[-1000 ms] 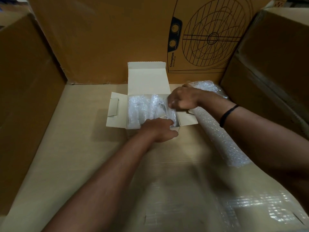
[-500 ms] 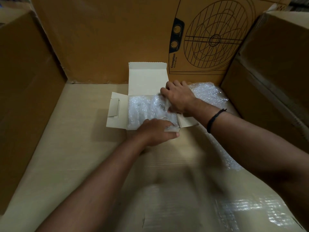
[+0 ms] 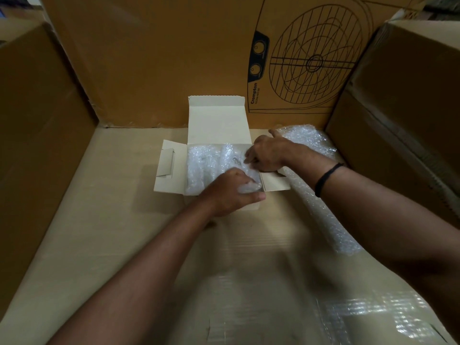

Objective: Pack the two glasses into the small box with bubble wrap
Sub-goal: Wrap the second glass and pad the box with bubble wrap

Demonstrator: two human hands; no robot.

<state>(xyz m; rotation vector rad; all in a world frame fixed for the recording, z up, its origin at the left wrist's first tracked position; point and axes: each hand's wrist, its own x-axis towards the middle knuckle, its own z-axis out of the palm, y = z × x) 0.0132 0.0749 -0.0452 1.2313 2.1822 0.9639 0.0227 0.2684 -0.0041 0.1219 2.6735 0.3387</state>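
Head cam only, looking down. Small box [image 3: 219, 123] sits open on a cardboard sheet [image 3: 104, 220], its lid flap standing up at the back and the side flaps folded out. It's stuffed with bubble wrap [image 3: 206, 165] in two humps lying side by side. I can't really make out the glasses under it.

The left hand [image 3: 229, 192] is at the near right corner of the box, fingers curled round a wad of that wrap. The right hand [image 3: 266, 155] is just behind it at the box's right end, fingertips down on the wrap. Pinching or only pressing, can't tell. It has a black wristband [image 3: 326, 179].

A spare roll [image 3: 308, 143] of wrap lies right of the box, and a big fan carton [image 3: 316, 61] stands behind.
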